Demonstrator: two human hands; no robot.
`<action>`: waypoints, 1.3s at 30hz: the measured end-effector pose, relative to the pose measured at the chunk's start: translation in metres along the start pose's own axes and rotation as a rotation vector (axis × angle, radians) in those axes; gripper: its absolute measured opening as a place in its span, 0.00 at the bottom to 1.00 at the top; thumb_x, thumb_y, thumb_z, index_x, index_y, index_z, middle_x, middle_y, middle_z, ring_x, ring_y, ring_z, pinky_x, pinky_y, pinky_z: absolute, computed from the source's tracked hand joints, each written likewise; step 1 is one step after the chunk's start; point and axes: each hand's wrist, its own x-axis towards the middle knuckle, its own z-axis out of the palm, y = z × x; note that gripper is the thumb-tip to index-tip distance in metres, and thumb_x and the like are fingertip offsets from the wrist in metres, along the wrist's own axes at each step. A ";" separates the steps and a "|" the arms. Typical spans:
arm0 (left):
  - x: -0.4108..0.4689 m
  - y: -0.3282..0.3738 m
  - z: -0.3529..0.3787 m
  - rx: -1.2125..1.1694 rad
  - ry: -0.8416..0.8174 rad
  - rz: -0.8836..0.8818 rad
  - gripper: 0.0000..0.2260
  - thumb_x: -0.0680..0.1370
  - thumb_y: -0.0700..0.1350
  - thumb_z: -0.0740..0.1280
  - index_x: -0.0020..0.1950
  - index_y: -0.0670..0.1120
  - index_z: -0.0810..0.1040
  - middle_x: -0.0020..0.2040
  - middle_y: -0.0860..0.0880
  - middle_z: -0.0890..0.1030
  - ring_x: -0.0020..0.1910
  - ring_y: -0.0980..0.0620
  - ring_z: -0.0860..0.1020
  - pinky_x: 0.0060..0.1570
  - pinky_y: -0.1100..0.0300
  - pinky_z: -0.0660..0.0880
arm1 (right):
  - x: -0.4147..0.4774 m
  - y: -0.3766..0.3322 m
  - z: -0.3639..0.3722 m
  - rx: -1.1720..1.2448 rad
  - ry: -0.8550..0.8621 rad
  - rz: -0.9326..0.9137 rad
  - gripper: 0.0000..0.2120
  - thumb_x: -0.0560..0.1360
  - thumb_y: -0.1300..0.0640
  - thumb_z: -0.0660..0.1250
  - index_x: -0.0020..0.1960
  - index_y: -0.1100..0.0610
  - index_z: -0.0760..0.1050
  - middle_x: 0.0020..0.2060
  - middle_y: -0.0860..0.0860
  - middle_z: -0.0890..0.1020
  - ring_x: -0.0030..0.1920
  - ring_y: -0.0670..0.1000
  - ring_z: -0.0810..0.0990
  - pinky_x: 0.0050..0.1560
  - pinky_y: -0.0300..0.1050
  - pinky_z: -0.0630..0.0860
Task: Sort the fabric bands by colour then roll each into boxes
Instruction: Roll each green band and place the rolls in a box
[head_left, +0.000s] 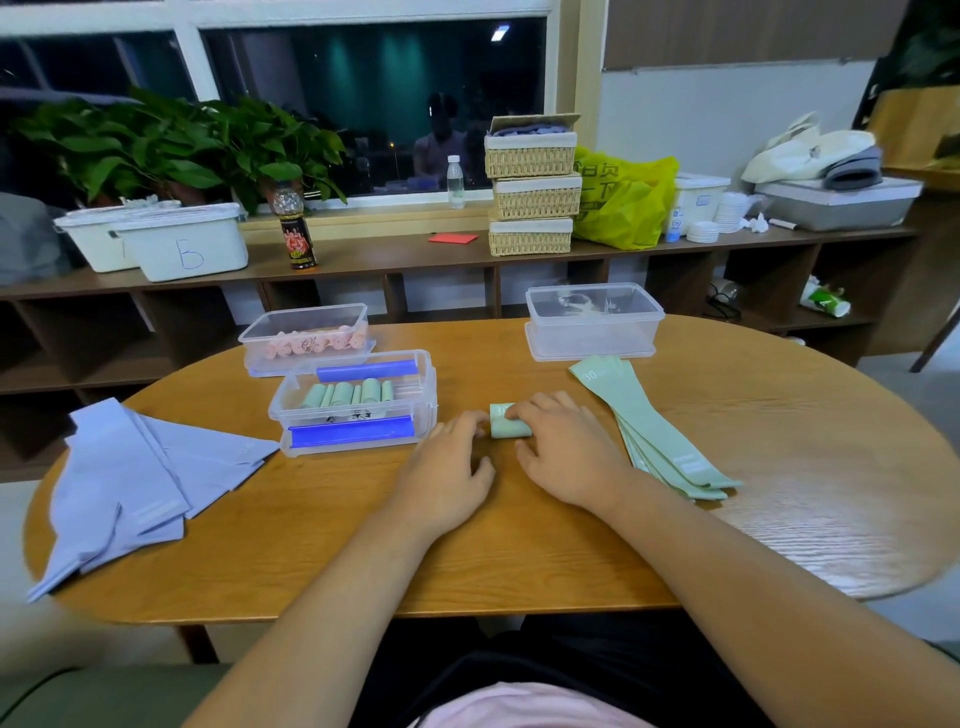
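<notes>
- On the oval wooden counter (363, 545), our right hand (563, 441) grips the rolled mint-green fabric band (505, 429); our relaxed left hand (452, 467) touches its end.
- We should pinch it tight before the clear blue-clipped plastic box (426, 400) nearby.

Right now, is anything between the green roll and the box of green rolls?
No object does. The green roll lies on the table under the right hand; the open box stands to its left. Only fingers of the left hand sit between them.
</notes>
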 end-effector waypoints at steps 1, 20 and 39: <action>-0.001 0.000 0.000 -0.003 0.005 -0.002 0.24 0.80 0.50 0.67 0.76 0.56 0.68 0.65 0.56 0.78 0.66 0.56 0.74 0.68 0.50 0.75 | 0.002 0.000 0.001 -0.006 -0.001 0.003 0.21 0.80 0.47 0.64 0.73 0.45 0.73 0.64 0.42 0.77 0.65 0.49 0.71 0.62 0.51 0.74; -0.006 0.007 -0.003 0.008 0.031 -0.002 0.25 0.81 0.49 0.67 0.77 0.56 0.67 0.67 0.56 0.77 0.67 0.56 0.74 0.67 0.53 0.75 | 0.038 0.002 0.018 -0.081 -0.040 0.077 0.20 0.84 0.39 0.58 0.71 0.47 0.75 0.64 0.46 0.80 0.64 0.51 0.75 0.60 0.53 0.75; -0.015 0.023 -0.014 -0.288 0.114 0.107 0.35 0.78 0.54 0.76 0.81 0.60 0.62 0.76 0.61 0.70 0.74 0.63 0.69 0.71 0.61 0.70 | -0.020 -0.029 -0.017 1.594 -0.118 0.465 0.16 0.88 0.54 0.58 0.67 0.56 0.81 0.53 0.59 0.86 0.49 0.54 0.82 0.54 0.51 0.81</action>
